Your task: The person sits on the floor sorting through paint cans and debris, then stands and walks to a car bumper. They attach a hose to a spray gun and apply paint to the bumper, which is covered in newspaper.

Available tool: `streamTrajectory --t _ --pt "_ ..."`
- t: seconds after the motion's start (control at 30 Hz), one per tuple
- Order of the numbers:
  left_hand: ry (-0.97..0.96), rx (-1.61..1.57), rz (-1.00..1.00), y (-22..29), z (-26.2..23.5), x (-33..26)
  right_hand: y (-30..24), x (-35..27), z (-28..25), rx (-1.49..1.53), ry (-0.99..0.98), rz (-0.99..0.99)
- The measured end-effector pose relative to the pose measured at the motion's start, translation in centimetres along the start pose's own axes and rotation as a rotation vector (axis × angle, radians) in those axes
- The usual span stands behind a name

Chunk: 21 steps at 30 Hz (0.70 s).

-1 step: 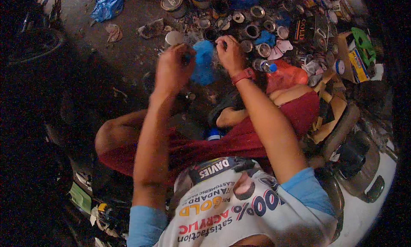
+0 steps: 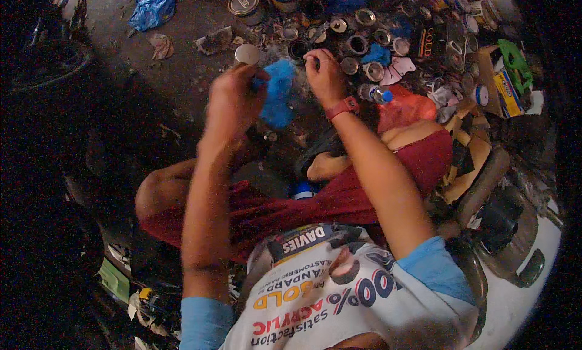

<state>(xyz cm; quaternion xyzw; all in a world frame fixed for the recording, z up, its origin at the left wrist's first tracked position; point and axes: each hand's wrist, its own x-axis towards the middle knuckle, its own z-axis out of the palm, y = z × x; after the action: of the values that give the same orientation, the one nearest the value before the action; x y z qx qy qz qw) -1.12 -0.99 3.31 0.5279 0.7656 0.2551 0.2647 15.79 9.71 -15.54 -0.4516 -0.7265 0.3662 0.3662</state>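
Note:
My left hand [image 2: 233, 104] is closed on one edge of a crumpled blue plastic bag [image 2: 279, 98]. The bag hangs down to the right of my fingers, in the gap between my hands. My right hand [image 2: 325, 74] has a red watch at the wrist and is raised a little farther right. Its fingertips are pinched together, and whatever they may hold is too small to make out. An open dark can [image 2: 297, 49] stands just left of those fingertips. A round pale lid [image 2: 247, 54] shows right beyond my left hand.
Several open paint cans [image 2: 357, 45] crowd the floor ahead and to the right. A lidded can [image 2: 244, 4] stands at the back. To the right are a clear bottle [image 2: 374, 94], a red plastic bag [image 2: 406, 107] and a cardboard box [image 2: 494, 83]. Another blue bag [image 2: 153, 7] lies far left.
My left hand has moved left and slightly toward me, drawing the blue plastic bag along with it. My right hand has hardly moved, so the gap between my hands is wider.

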Motion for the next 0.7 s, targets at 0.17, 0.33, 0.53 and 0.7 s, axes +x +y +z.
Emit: streamTrajectory --t 0.17,0.33,0.53,0.7 --pt "-0.082 0.316 0.082 5.6 -12.9 0.1 -3.4 -0.7 4.6 0.010 -0.027 0.112" --pt "0.033 0.375 -0.008 2.8 -15.7 1.7 -4.7 2.9 14.4 0.043 -0.224 0.038" --pt "-0.056 0.595 -0.021 2.1 -16.2 1.5 -4.9 4.7 18.6 -0.243 -0.397 0.142" --pt "-0.125 0.681 -0.095 3.1 -16.0 3.4 1.8 5.3 23.4 -0.167 -0.259 0.255"
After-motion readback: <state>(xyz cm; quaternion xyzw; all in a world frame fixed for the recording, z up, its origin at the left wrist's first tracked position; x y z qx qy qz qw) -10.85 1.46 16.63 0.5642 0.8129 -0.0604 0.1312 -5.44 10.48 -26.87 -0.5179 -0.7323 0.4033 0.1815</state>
